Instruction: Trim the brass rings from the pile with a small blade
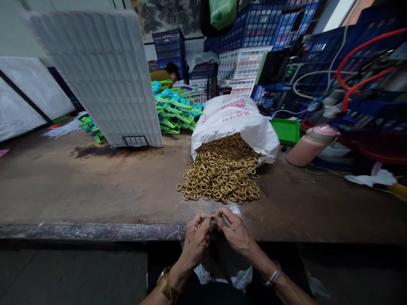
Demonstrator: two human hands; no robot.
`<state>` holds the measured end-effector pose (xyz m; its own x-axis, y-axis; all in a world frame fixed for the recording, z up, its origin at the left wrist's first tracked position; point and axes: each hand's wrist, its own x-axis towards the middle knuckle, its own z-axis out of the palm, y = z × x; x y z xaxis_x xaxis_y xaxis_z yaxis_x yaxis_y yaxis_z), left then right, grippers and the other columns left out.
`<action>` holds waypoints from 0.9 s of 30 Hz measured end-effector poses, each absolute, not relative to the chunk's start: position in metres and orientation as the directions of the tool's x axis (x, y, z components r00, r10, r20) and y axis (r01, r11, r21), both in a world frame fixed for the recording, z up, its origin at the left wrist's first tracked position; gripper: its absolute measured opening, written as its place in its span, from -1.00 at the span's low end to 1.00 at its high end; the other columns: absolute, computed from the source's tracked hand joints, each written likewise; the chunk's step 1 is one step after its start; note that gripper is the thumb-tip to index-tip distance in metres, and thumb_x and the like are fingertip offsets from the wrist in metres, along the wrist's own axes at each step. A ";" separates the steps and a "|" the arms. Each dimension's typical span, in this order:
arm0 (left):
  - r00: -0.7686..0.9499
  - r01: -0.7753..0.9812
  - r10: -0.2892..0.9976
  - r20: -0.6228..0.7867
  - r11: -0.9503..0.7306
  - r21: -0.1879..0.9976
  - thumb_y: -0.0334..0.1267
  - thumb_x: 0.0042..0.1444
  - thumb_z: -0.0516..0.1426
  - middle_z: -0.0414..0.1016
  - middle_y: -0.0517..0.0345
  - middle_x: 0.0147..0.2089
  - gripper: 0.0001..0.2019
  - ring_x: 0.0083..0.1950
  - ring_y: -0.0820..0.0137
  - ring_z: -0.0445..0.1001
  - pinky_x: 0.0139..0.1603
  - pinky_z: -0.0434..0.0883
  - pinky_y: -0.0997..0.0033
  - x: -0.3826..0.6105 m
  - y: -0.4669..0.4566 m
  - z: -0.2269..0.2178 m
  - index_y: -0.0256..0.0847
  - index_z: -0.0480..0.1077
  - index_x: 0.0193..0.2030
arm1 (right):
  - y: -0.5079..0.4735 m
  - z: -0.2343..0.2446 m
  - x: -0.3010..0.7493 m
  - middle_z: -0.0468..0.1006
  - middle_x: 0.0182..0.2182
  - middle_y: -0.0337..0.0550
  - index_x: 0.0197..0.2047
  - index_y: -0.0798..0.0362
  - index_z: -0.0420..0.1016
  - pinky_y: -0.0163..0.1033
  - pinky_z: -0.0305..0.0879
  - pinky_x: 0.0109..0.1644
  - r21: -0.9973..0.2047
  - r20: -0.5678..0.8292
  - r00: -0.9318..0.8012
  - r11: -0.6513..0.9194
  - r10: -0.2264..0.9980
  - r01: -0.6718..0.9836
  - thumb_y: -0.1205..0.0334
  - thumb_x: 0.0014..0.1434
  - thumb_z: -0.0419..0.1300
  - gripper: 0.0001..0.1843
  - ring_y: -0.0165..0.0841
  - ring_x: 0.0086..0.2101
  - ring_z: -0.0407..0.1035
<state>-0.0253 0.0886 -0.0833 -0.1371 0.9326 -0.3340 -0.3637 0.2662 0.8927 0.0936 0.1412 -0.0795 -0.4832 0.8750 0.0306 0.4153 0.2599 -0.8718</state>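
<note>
My left hand and my right hand meet at the table's front edge with fingers pinched close together. Between the fingertips a bit of a brass-coloured ring shows; the fingers cover most of it. A slim metallic piece sticks out from the fingers of my right hand, too small to name. Just beyond lies a heap of brass-coloured rings, spilling from the mouth of a white woven sack with red print that rests on its side.
A ribbed white panel stands upright at the left. Behind it are green and blue plastic pieces and a person. Right of the sack stand a green tray and a leaning pink bottle. Stacked crates line the back.
</note>
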 end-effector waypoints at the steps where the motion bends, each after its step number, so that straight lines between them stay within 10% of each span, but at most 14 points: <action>1: -0.159 -0.323 0.941 -0.299 0.237 0.916 -0.06 -0.02 0.10 0.11 0.37 -0.65 -0.72 -0.66 0.64 0.02 -0.67 0.04 0.63 -0.026 0.089 -0.082 -0.24 0.22 -0.51 | 0.142 -0.080 0.092 0.25 -0.58 -0.33 -0.47 0.03 0.21 -0.38 0.12 -0.41 -0.883 0.010 -0.478 0.232 0.878 0.407 0.06 0.15 -0.09 -0.73 -0.46 -0.50 0.18; 18: 0.005 -0.444 0.946 -0.325 0.293 0.847 0.05 -0.02 0.07 0.14 0.37 -0.65 -0.65 -0.73 0.68 -0.01 -0.74 -0.07 0.65 -0.030 0.084 -0.094 -0.24 0.19 -0.50 | 0.147 -0.092 0.090 0.23 -0.63 -0.34 -0.51 0.04 0.21 -0.37 0.07 -0.47 -0.923 -0.069 -0.400 0.093 0.914 0.373 0.06 0.09 -0.07 -0.73 -0.47 -0.56 0.13; 27: -0.063 -0.396 0.941 -0.334 0.283 0.873 0.02 -0.03 0.08 0.21 0.35 -0.61 -0.68 -0.72 0.68 0.02 -0.74 -0.03 0.65 -0.030 0.085 -0.084 -0.21 0.16 -0.46 | 0.135 -0.091 0.100 0.42 -0.53 -0.25 -0.34 0.02 0.29 -0.36 0.03 -0.42 -0.603 -0.028 -0.562 0.435 0.827 0.669 0.44 -0.03 -0.11 -0.76 -0.42 -0.51 0.29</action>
<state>-0.0296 0.0847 -0.0838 -0.0630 0.9405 -0.3338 -0.3964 0.2834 0.8732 0.0995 0.1348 -0.0905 -0.5620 0.8267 -0.0278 0.6692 0.4347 -0.6027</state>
